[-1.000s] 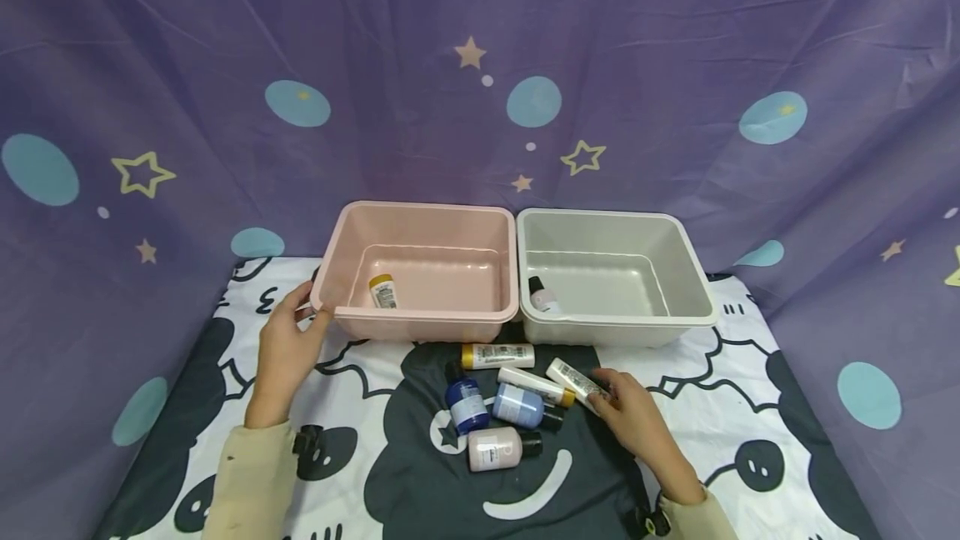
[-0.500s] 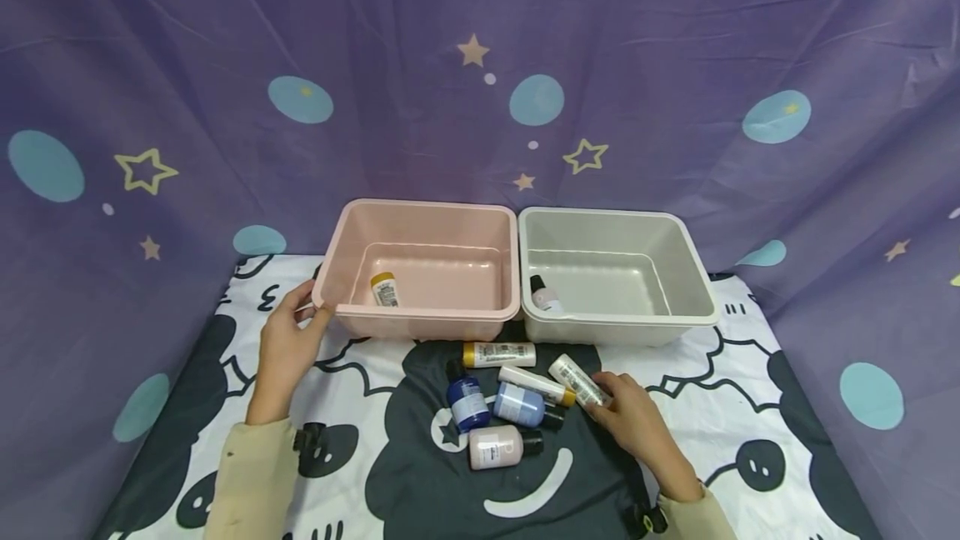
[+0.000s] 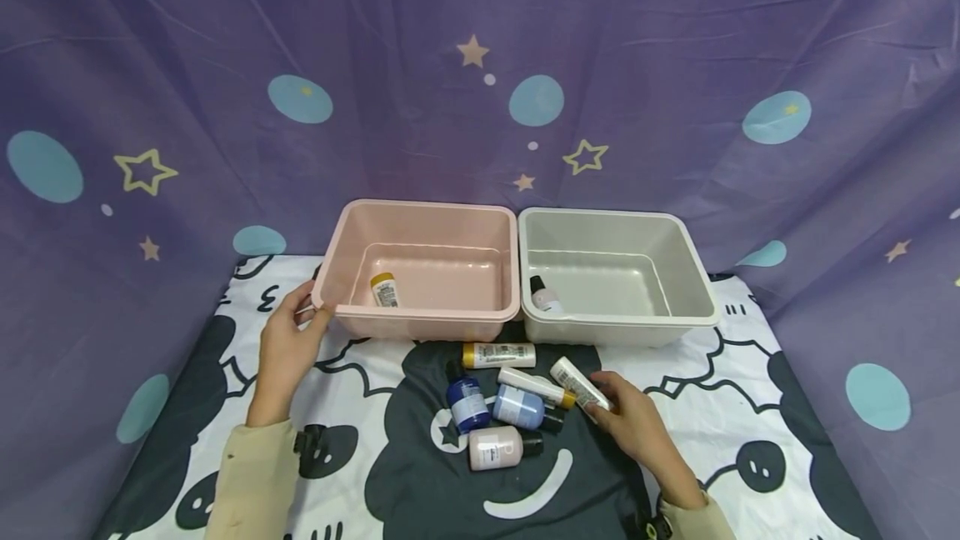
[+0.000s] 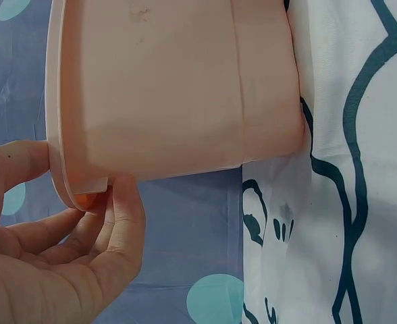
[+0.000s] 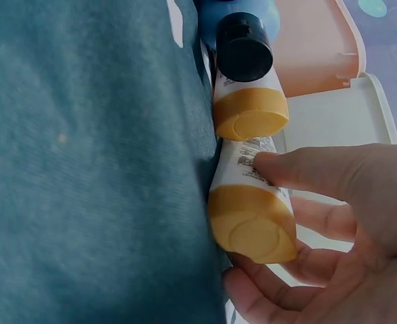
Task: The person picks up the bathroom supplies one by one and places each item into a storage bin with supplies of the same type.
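My left hand (image 3: 288,352) holds the rim at the front left corner of a pink plastic bin (image 3: 420,324), its thumb on the outer edge in the left wrist view and the other fingers curled beneath the lip. My right hand (image 3: 636,423) holds a white tube (image 3: 577,382) lying on the cloth. The right wrist view shows the tube's yellow cap (image 5: 252,223), the thumb on the printed label and the other fingers curled along its far side. Just left of it lie another white tube with a yellow cap (image 3: 534,384) and a light blue bottle (image 3: 519,407).
A pale grey bin (image 3: 618,333) stands beside the pink one, holding a small black-capped bottle (image 3: 545,298). Inside the pink bin is a yellow-capped tube (image 3: 385,292). A third tube (image 3: 501,355), a dark blue bottle (image 3: 468,403) and a pale pink bottle (image 3: 495,448) lie on the patterned cloth.
The tube under my right hand has shifted slightly, and the fingers sit a little differently around it. My left hand keeps its hold on the pink bin's rim.
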